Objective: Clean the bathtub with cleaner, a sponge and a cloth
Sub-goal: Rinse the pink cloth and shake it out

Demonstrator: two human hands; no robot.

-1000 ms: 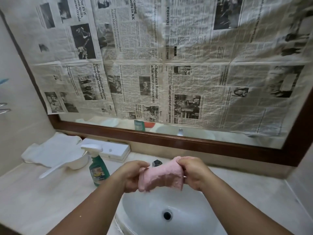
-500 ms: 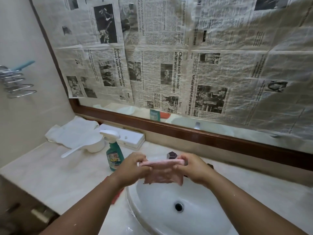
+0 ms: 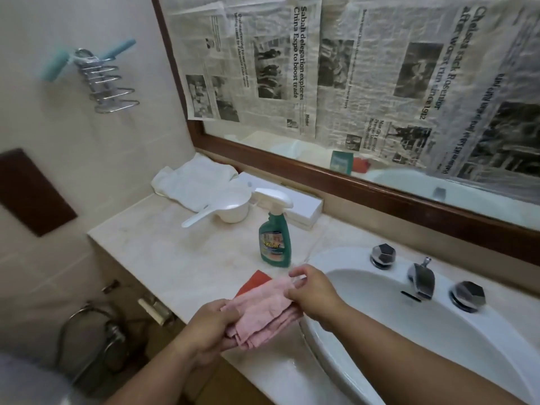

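Your left hand [image 3: 210,325] and right hand [image 3: 312,290] both have their fingers clamped on the folded pink cloth [image 3: 260,309]. You hold it over the tabletop [image 3: 181,258], beside the white sink [image 3: 344,260]. The green cleaner spray bottle [image 3: 274,244] stands upright just behind it. A red item [image 3: 254,280] lies partly under the cloth.

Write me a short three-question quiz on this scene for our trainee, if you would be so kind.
1. True or false: the left hand and the right hand both hold the pink cloth.
2. The green spray bottle stands: A in a bucket; B on the counter; C on a chair.
3. What colour is the item lying partly under the cloth?
Key: 1 true; 2 B; 3 red.
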